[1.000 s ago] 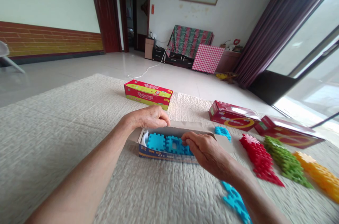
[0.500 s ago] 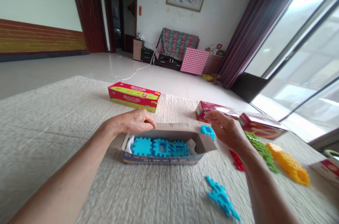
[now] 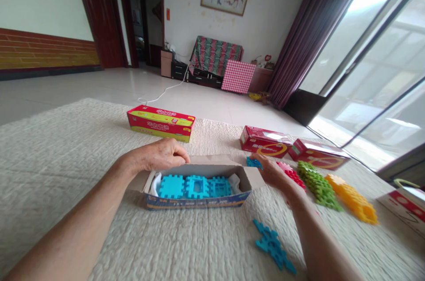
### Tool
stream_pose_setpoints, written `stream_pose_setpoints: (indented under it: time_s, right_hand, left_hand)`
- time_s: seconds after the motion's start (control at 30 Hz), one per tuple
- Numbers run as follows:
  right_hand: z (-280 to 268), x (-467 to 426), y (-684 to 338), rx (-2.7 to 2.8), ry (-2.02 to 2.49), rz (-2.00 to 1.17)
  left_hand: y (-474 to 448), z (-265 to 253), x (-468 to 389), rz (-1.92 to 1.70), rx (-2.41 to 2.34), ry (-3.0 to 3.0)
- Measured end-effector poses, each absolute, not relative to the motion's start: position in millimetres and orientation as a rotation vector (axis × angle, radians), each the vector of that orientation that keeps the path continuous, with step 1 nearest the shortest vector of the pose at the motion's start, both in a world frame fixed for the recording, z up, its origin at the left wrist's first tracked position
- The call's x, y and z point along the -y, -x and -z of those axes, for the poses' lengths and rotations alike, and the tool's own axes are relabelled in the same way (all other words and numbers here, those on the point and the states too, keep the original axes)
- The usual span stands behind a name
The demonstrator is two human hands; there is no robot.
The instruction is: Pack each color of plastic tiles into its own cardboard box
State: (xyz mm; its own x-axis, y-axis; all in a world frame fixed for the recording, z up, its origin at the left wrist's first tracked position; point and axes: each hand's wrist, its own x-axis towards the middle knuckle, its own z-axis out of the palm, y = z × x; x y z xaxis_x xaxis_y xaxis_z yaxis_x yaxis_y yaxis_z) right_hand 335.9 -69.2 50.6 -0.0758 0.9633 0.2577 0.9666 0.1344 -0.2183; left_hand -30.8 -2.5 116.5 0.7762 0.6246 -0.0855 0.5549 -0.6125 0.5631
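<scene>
In the head view, the right hand (image 3: 268, 169) is right of centre, its fingers curled at the small blue notched piece (image 3: 254, 163); they touch it, but I cannot tell whether they have closed on it. The piece lies at the fingertips, just left of the hand, beyond the right end of the open cardboard box (image 3: 195, 203). The right hand is the nearer one.

The box's long axis runs left to right across the middle of the frame, with blue interlocking tiles (image 3: 196, 187) in a row inside. Its right end flap (image 3: 255, 177) juts out between the piece and the opening. The left hand (image 3: 169, 154) is loosely curled at the back flap (image 3: 207, 159); whether it grips there cannot be told.

A loose blue strip (image 3: 274, 248) slants toward the lower right, beside the right forearm, which partly hides the red stack (image 3: 292, 175). Farther right lie the green stack (image 3: 318, 186) and yellow stack (image 3: 352, 199). Two maroon cartons (image 3: 265, 141) stand behind, and a red-and-yellow carton (image 3: 161, 124) beyond the left hand.
</scene>
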Motion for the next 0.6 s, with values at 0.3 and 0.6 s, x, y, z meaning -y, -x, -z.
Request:
stream_pose_setpoints:
  time_s: [0.3, 0.6]
  right_hand:
    - [-86, 74, -335, 1.978, 1.907, 0.182]
    - [-139, 122, -236, 2.339, 1.475, -0.225]
  left_hand:
    - [31, -118, 4, -0.185, -0.854, -2.381]
    - [30, -119, 6, -0.195, -0.86, -2.364]
